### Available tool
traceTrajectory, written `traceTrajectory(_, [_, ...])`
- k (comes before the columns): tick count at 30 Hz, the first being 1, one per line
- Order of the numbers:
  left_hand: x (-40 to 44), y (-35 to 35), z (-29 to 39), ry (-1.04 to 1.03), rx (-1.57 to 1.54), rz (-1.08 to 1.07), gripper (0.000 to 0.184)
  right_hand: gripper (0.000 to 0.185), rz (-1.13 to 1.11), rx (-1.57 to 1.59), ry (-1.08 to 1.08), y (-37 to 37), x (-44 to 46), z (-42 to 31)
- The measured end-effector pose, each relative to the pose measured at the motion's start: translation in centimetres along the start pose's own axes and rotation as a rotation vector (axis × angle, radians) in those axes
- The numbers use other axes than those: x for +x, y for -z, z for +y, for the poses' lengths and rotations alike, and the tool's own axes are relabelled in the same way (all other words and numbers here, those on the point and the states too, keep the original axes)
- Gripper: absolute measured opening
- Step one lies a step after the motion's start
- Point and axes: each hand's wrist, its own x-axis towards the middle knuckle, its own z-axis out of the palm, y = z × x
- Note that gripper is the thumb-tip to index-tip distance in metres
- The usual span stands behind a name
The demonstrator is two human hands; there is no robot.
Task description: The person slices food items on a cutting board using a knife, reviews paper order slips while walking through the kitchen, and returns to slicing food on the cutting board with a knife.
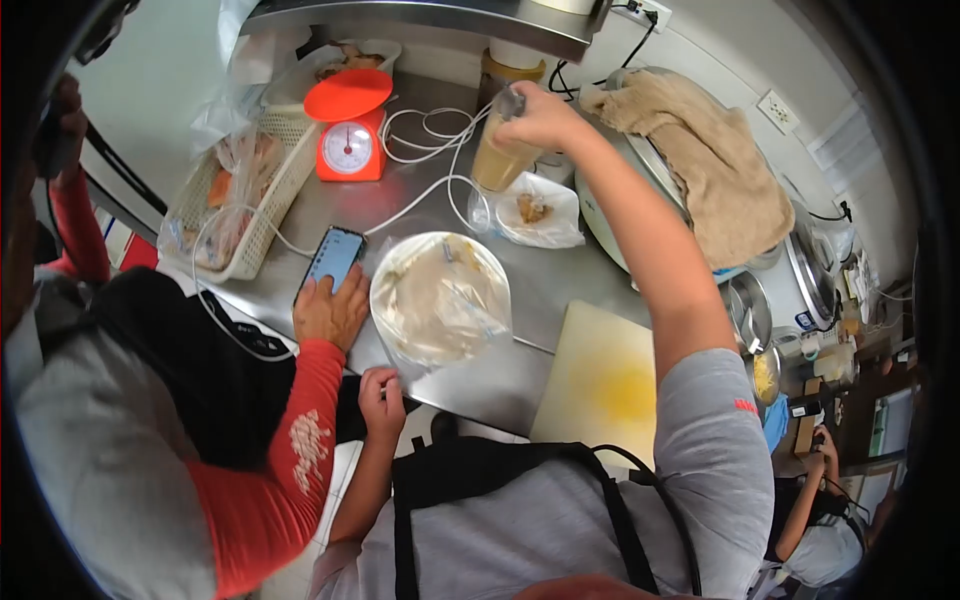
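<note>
My right hand [540, 115] grips the top of a tall clear container [500, 160] holding something tan, at the back of the steel counter. Below it lies a small open plastic bag [540, 208] with a brown lump inside. My left hand [382, 402] hangs at the counter's front edge, its fingers curled in and nothing visible in them. Just above that hand stands a round white tub [378, 300], lined with a clear plastic bag [445, 300] that bunches over its contents.
A co-worker's hand [332, 310] touches a phone [335, 258] on the left. Behind are a red kitchen scale [350, 150] and a white basket [285, 190] of bagged food. To the right are a cutting board [590, 370] and a towel-covered pot [700, 150]. White cables cross the counter.
</note>
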Motion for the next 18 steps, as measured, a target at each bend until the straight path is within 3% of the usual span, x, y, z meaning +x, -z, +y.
traceTrajectory(5, [2.5,0.4,-3.0,-0.110,0.107,0.001,0.016,0.086,0.043,0.020,-0.036,-3.9,9.6,-1.7])
traceTrajectory(9, [3.0,-0.2,-3.7,0.028,0.087,0.040,0.020,0.088,0.166,-0.005,0.023,-5.9,16.5,-2.1])
traceTrajectory(15, [4.3,0.3,-4.8,-0.170,0.422,-0.003,0.024,0.096,0.154,-0.217,-0.067,-9.4,24.9,-0.9])
traceTrajectory(18, [11.5,1.4,-5.3,-0.360,0.886,-0.238,0.025,0.096,0.208,-0.299,-0.128,-11.6,28.3,0.7])
